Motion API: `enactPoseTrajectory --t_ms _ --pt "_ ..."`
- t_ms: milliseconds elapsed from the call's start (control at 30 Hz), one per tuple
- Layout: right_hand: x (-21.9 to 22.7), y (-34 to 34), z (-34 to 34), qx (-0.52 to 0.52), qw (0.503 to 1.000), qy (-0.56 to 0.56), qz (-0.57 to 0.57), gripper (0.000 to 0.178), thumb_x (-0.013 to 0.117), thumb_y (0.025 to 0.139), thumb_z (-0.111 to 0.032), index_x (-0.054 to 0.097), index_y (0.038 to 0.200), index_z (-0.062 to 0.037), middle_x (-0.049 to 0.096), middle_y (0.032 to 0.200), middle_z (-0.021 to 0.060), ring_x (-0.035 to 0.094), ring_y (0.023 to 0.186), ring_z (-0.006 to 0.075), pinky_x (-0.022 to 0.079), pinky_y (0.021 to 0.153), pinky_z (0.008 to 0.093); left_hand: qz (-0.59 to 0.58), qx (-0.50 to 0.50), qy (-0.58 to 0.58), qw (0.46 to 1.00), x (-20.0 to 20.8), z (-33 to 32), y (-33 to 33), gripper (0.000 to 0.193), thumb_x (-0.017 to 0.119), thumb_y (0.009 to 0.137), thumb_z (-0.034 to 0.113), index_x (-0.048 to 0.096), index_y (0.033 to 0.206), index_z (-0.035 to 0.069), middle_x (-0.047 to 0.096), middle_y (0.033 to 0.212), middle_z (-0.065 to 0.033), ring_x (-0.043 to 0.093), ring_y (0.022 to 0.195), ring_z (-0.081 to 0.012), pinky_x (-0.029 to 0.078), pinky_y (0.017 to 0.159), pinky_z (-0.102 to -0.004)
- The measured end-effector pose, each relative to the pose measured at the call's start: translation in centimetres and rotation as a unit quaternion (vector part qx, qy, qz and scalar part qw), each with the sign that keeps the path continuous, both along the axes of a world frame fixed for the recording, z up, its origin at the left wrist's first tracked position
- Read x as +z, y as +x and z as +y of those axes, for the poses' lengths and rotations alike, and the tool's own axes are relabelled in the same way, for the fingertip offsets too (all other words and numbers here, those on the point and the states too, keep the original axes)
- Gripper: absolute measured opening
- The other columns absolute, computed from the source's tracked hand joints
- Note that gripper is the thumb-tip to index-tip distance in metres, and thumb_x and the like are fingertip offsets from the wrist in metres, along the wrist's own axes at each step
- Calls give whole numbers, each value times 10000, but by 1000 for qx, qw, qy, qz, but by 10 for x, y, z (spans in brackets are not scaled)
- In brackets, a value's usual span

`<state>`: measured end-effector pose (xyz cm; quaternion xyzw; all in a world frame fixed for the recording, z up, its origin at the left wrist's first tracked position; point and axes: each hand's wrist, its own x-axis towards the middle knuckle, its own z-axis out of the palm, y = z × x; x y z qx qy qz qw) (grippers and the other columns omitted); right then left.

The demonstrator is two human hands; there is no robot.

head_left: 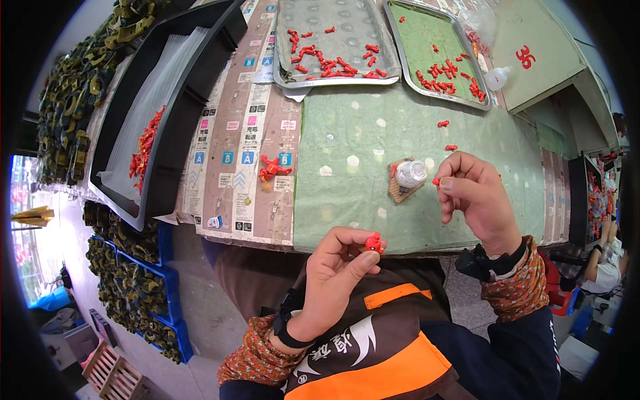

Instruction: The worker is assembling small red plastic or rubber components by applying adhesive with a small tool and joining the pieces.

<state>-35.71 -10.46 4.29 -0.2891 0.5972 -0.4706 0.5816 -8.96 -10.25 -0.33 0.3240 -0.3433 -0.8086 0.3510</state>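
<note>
Red toy piece (374, 243) by the near edge of my green table cover (347, 193), blue crates (179, 287) on the floor leftward | my left hand (340, 265) pinches it; my right hand (470, 190) pinches a small red part (436, 181) | cover spreads toward metal trays (337, 83), clear bottle (411, 174) just left of my right hand

Glossy red plastic piece (374, 243) at four o'clock; shiny metal tray (333, 83) at twelve; smooth black plastic bin (175, 130) at ten.
</note>
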Motion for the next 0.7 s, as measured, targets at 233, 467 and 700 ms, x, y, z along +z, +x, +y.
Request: enactPoseTrajectory --t_ms 233,467,700 --pt "-6 16 1 17 928 -140 344 68 634 922 28 588 955 -9 617 802 15 547 641 46 460 581 227 -12 5 -2 1000 -2 2 1 196 658 985 30 591 1168 14 686 1161 -137 672 986 -133 600 837 -282" --pt "-13 18 0 28 867 -218 447 105 640 898 65 582 958 1 604 786 58 566 641 96 452 572 251 -15 -3 -4 1000 -1 4 1 236 666 996 58 603 1220 18 680 1145 -45 629 1002 -83 567 849 -257" --pt "-15 18 1 28 851 -248 463 117 642 883 72 582 955 2 604 778 70 577 637 110 459 567 262 -20 11 24 999 -1 4 -1 199 649 994 52 576 1176 19 692 1192 -181 704 950 -150 606 853 -308"
